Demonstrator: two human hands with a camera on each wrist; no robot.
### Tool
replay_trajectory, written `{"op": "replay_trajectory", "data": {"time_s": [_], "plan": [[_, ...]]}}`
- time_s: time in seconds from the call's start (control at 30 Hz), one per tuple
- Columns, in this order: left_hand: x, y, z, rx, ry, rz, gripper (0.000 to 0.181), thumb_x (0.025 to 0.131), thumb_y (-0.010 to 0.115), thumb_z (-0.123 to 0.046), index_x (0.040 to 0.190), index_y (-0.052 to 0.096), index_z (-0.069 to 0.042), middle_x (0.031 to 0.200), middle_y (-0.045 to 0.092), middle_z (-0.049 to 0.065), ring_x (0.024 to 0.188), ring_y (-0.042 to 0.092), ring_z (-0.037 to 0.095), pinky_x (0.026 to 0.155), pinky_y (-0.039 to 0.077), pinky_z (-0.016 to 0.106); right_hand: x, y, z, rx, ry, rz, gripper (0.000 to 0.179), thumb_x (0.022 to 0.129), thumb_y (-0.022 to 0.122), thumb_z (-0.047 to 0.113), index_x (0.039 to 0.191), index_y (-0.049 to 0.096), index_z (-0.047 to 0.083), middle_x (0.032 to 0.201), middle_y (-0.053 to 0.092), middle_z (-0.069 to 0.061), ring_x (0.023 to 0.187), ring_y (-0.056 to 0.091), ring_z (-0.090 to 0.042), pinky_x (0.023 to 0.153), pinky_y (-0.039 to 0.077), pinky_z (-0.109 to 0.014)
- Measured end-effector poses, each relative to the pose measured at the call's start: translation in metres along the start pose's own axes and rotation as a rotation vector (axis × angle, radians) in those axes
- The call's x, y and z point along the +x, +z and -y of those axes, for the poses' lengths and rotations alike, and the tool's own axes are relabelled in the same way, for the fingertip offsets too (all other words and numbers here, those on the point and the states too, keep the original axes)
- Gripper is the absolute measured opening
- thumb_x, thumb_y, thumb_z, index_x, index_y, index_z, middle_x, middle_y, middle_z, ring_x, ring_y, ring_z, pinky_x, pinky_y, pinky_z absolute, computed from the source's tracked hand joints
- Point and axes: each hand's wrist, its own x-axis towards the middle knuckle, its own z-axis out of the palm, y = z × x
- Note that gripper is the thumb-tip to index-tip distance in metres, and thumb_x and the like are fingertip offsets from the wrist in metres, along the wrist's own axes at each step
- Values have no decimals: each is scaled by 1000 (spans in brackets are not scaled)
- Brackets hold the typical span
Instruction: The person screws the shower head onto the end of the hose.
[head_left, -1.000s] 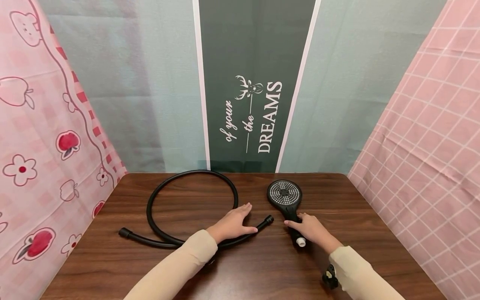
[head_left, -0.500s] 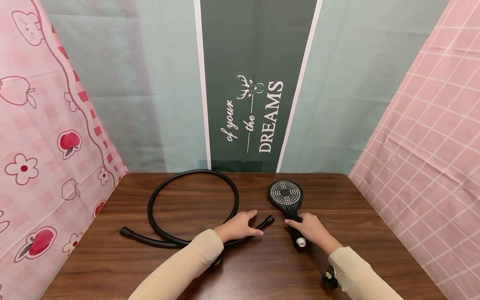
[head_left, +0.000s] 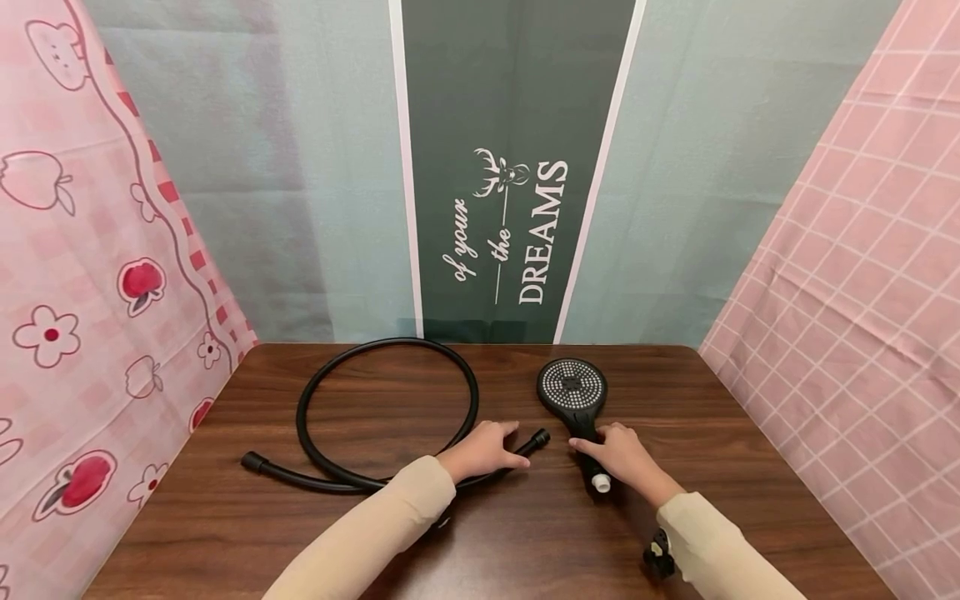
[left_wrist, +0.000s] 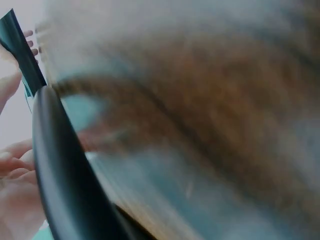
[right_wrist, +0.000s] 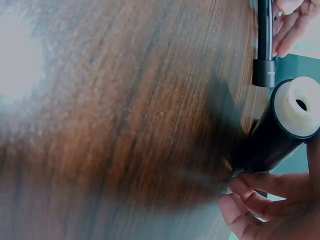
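Note:
A black shower hose (head_left: 302, 417) lies looped on the wooden table, one end at the left and the other end (head_left: 542, 437) near the middle. My left hand (head_left: 483, 450) is right over the hose near that end, thumb and fingers spread apart. In the left wrist view the hose (left_wrist: 70, 175) runs close past the fingers (left_wrist: 20, 165). A black shower head (head_left: 572, 385) lies spray face up to the right. My right hand (head_left: 628, 460) holds its handle, thumb across the top. The handle's white threaded end (right_wrist: 302, 102) faces the right wrist camera.
The brown table (head_left: 720, 467) reaches back to a grey-green curtain (head_left: 345, 208). Pink patterned cloth (head_left: 90, 358) hangs on the left, pink checked cloth (head_left: 847, 292) on the right. A small black device (head_left: 660, 557) sits under the right sleeve.
My left hand has moved a little right and nearer along the hose, its fingers drawing in slightly. The right hand and shower head keep their place.

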Motion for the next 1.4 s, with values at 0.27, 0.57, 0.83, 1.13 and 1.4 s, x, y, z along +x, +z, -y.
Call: {"op": "replay_trajectory", "data": {"time_s": [0.27, 0.57, 0.83, 1.13, 1.4], "plan": [[3, 6, -3, -1, -6, -23, 65, 87, 78, -31, 137, 56, 3, 138, 61, 18, 130, 57, 28, 104, 48, 38, 2, 1, 0, 60, 19, 8, 70, 93, 63, 50, 121, 61, -14, 101, 71, -23, 89, 69, -29, 78, 54, -46], [6, 8, -7, -31, -9, -55, 55, 86, 79, -26, 131, 63, 1, 119, 72, 15, 102, 69, 19, 84, 55, 29, 1, 0, -4, 127, 56, 42, 65, 91, 65, 53, 114, 64, -8, 91, 71, -11, 79, 65, -18, 70, 53, -38], [9, 12, -11, -8, -19, -63, 49, 83, 81, -23, 125, 68, -2, 119, 73, 11, 89, 66, 9, 80, 52, 24, -2, -2, -2, 180, 102, 64, 53, 88, 67, 52, 91, 67, -1, 75, 67, -7, 64, 58, -16, 58, 47, -30], [6, 14, -20, 23, -54, -84, 51, 80, 84, -20, 124, 68, 0, 120, 72, 13, 117, 62, 29, 94, 52, 35, -3, -2, -2, 271, 132, 104, 51, 86, 70, 49, 90, 67, -2, 79, 67, -9, 65, 63, -15, 60, 55, -32], [7, 17, -25, 71, -81, -81, 48, 82, 82, -17, 126, 67, -3, 126, 70, 10, 130, 54, 32, 102, 49, 37, -2, -3, -6, 328, 149, 136, 49, 88, 70, 47, 92, 67, -2, 77, 63, -5, 68, 62, -14, 64, 57, -34]]}}
